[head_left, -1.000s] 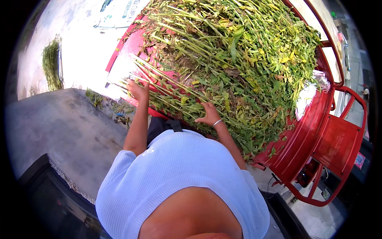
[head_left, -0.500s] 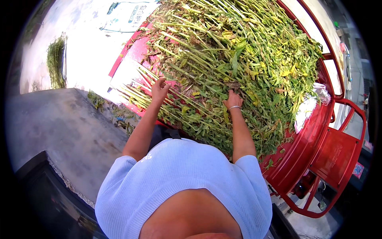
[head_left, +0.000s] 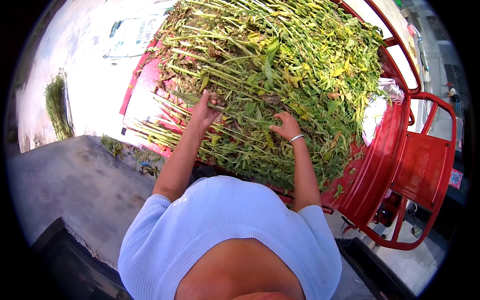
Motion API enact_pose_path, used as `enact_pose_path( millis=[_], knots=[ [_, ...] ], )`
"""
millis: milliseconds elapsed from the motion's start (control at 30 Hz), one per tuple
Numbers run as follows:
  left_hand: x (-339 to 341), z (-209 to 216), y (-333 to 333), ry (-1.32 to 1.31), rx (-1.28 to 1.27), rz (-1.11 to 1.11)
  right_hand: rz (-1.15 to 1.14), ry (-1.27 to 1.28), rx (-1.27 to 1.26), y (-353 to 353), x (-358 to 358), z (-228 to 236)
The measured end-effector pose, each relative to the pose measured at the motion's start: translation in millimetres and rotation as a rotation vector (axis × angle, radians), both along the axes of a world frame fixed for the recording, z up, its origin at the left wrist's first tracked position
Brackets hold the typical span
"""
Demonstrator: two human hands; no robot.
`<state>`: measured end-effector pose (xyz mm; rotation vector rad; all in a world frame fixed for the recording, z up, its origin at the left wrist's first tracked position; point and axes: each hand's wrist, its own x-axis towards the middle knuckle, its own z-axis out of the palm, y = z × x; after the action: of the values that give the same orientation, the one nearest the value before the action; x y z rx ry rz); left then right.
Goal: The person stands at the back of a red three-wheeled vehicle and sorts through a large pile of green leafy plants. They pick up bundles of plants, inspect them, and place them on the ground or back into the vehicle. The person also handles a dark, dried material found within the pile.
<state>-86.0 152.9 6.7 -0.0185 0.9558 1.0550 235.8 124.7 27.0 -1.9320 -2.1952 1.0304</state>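
My left hand [head_left: 204, 111] is closed around a few long green stalks [head_left: 175, 102] at the near left edge of the plant pile [head_left: 280, 65], my fingers wrapped over them where the bare stems stick out toward the left. My right hand [head_left: 286, 125] lies on top of the pile a little to the right, fingers curled down into the leaves; I cannot tell whether it actually grips a stem or only presses on the greenery. A thin bracelet [head_left: 296, 138] sits on that wrist. The pile fills the bed of a red cart [head_left: 380, 165], heaped high, with leafy tops toward the far right and cut stem ends pointing near and left. The cart's red frame and rails curve around the right side. To the left, beside the cart, lies grey pavement [head_left: 75, 185], with a few loose plant scraps [head_left: 122, 150] on it close under the cart's edge. Farther left a small green bundle [head_left: 55, 107] lies well apart on pale ground.
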Motion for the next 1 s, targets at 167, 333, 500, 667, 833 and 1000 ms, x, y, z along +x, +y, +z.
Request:
enact_pose_path(
  millis=[167,333,500,667,833,1000],
  knots=[
    [-3.0,9.0,-18.4,0.166,0.031,-0.083,-0.031,-0.217,0.306,58.8,-44.0,-11.2],
    [-8.3,17.8,-19.7,0.654,0.123,-0.249,-0.104,-0.547,0.16,78.5,-74.7,-36.9],
    [-3.3,-1.6,-19.0,0.808,-0.009,-0.138,-0.047,-0.296,0.286,52.4,-53.9,-27.7],
    [-0.3,4.0,-17.6,0.092,0.074,-0.07,0.024,-0.044,0.52,42.6,-46.8,36.2],
    [4.5,45.1,-15.5,-0.028,0.309,-0.138,0.103,-0.071,0.431,20.5,-76.6,45.6],
    [3.7,51.9,-25.6,-0.064,0.381,-0.146,0.076,0.105,0.431,9.2,-87.6,21.0]
  ],
)
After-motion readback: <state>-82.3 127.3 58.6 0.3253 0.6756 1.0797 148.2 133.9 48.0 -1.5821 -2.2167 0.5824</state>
